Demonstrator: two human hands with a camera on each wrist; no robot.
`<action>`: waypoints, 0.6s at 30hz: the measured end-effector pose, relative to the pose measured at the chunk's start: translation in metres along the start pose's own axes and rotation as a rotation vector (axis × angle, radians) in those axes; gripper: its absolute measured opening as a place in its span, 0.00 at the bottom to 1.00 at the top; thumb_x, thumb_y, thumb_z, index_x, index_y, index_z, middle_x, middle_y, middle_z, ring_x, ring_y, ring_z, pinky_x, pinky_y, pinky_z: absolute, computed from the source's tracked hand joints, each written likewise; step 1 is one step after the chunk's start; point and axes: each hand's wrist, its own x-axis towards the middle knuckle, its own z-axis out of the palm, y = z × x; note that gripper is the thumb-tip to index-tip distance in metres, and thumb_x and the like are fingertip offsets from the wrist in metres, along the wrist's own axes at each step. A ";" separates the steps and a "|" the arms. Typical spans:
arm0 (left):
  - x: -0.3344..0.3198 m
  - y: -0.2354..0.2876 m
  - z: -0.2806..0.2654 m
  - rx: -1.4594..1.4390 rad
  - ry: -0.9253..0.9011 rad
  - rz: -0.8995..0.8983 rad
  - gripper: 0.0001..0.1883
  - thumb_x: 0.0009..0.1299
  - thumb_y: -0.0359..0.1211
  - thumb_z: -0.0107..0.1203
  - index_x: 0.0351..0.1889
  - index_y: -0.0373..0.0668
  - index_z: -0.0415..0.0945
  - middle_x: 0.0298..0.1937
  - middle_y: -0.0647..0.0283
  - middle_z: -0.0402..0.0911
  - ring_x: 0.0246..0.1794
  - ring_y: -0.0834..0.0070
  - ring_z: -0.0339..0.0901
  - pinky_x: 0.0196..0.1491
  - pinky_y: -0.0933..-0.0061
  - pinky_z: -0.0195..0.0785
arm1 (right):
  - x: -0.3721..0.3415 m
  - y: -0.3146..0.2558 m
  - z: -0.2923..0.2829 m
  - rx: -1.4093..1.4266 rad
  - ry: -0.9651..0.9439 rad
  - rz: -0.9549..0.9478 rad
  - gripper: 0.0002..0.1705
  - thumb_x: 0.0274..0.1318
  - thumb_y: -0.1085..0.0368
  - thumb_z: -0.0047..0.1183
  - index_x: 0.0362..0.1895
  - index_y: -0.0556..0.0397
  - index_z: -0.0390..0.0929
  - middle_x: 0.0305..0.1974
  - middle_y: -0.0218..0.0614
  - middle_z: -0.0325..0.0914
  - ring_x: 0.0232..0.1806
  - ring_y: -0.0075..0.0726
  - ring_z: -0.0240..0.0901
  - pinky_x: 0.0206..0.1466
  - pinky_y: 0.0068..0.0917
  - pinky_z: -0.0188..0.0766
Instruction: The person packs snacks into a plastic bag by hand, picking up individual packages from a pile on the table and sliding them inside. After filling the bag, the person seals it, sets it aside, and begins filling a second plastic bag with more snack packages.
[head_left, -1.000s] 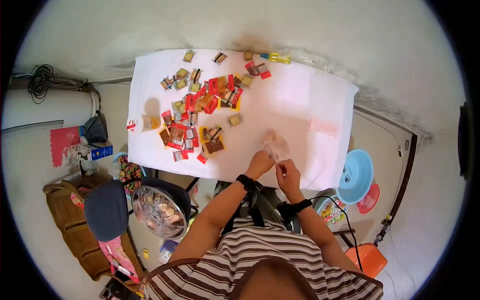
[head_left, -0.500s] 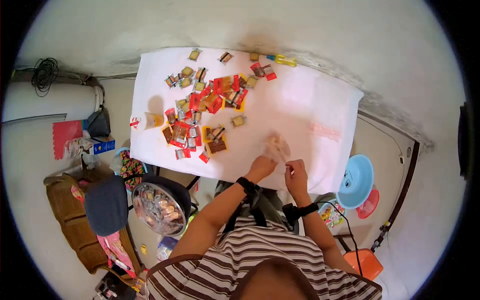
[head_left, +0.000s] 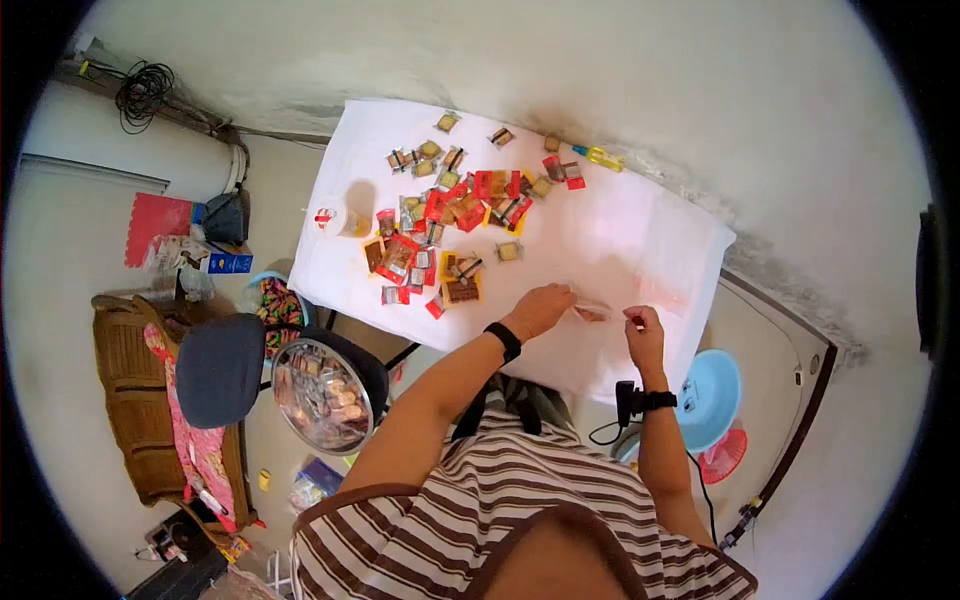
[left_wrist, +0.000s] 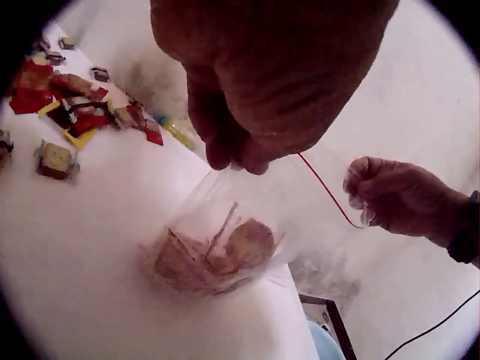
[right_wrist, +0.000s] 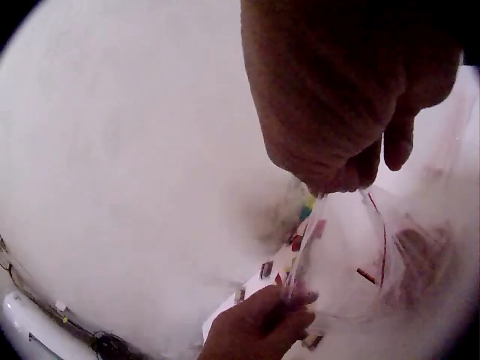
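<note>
A clear plastic zip bag (left_wrist: 202, 202) with a red line along its mouth hangs between my two hands, with brownish pieces (left_wrist: 251, 244) in its bottom. My left hand (head_left: 540, 308) pinches one end of the mouth between thumb and fingers. At the other end, my right hand (head_left: 645, 338) pinches the bag's edge with its fingertips. In the left wrist view the red line stretches from one hand towards the other, and the bag's bottom is close over the white tabletop (left_wrist: 97, 247).
Wrapped snacks in red, yellow and clear packets (head_left: 460, 205) lie spread over the table's left half. A cup (head_left: 345, 222) stands near the left edge, a yellow bottle (head_left: 604, 158) at the back. Blue basin (head_left: 712, 400) sits below right; a metal bowl of packets (head_left: 322, 440) lower left.
My hands have moved farther apart, drawing the bag's mouth out between them. The bag, earlier beyond my hands, now lies between them. The head view has also turned and shifted.
</note>
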 end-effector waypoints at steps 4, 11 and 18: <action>-0.005 0.028 -0.038 0.115 0.044 0.068 0.06 0.60 0.27 0.46 0.34 0.43 0.71 0.33 0.61 0.72 0.40 0.63 0.73 0.40 0.66 0.70 | 0.000 -0.022 -0.026 0.040 -0.017 0.021 0.07 0.49 0.77 0.49 0.34 0.56 0.74 0.30 0.29 0.74 0.32 0.22 0.68 0.39 0.20 0.67; -0.022 0.098 -0.131 -0.036 0.306 0.077 0.05 0.60 0.30 0.52 0.35 0.44 0.74 0.30 0.62 0.73 0.32 0.63 0.74 0.33 0.65 0.69 | -0.003 -0.100 -0.077 0.311 -0.158 0.051 0.07 0.49 0.77 0.49 0.33 0.53 0.75 0.28 0.25 0.74 0.30 0.17 0.66 0.34 0.16 0.63; -0.028 0.156 -0.197 -0.167 0.465 0.141 0.05 0.59 0.30 0.58 0.32 0.43 0.76 0.29 0.61 0.76 0.27 0.64 0.75 0.29 0.70 0.68 | -0.024 -0.156 -0.093 0.727 -0.317 -0.049 0.19 0.47 0.78 0.44 0.47 0.54 0.70 0.47 0.34 0.72 0.38 0.24 0.68 0.40 0.20 0.64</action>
